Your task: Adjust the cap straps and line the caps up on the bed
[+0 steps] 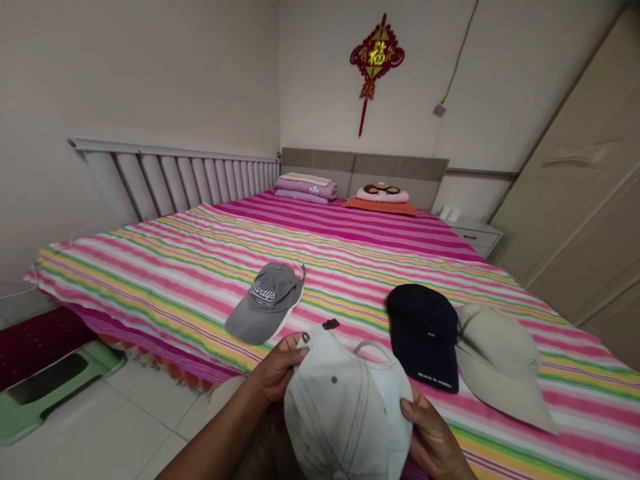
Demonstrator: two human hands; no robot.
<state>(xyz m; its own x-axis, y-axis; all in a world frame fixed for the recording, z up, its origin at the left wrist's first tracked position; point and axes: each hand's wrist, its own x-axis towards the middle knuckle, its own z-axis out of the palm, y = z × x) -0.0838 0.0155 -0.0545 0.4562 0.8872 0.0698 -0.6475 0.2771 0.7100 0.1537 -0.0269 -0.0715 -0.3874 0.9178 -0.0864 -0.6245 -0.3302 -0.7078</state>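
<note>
A pale, whitish baseball cap (pixel 340 413) is held up close to me, its back strap end with a dark clasp pointing toward the bed. My left hand (pixel 280 367) pinches its left edge beside a small metal buckle. On the opposite edge my right hand (pixel 427 430) grips the fabric, thumb on top. Beyond my left hand a grey baseball cap (pixel 270 300) with white lettering lies on the bed. To the right rest a dark navy cap (pixel 423 333) and a beige cap (pixel 500 360), the navy one partly over the beige one.
The bed carries a striped sheet (pixel 175 293). Folded bedding (pixel 307 190) and a pink folded item (pixel 383 195) lie by the headboard (pixel 320 162). A radiator (pixel 185 175) runs along the left wall. A green stool (pixel 65 380) stands on the floor; a nightstand (pixel 475 235) is at right.
</note>
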